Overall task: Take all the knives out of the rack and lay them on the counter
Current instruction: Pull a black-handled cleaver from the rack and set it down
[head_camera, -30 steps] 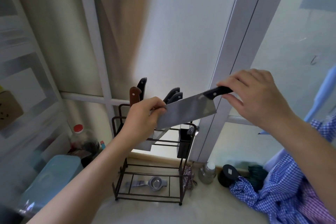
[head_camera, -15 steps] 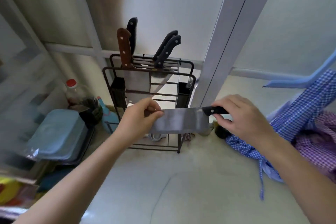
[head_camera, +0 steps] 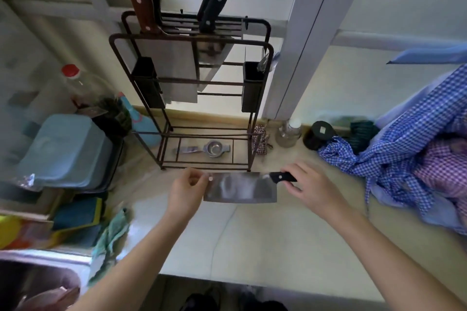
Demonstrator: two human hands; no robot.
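Now, from the head view, the cleaver (head_camera: pixel 240 188) lies flat just in front of the rack (head_camera: pixel 192 98), long axis left to right. The right hand (head_camera: pixel 312 188) closes round its black handle; the left hand (head_camera: pixel 188 188) pinches the blade's far end. Whether it touches the counter (head_camera: pixel 252 240) is unclear. Other knives stand in the rack.
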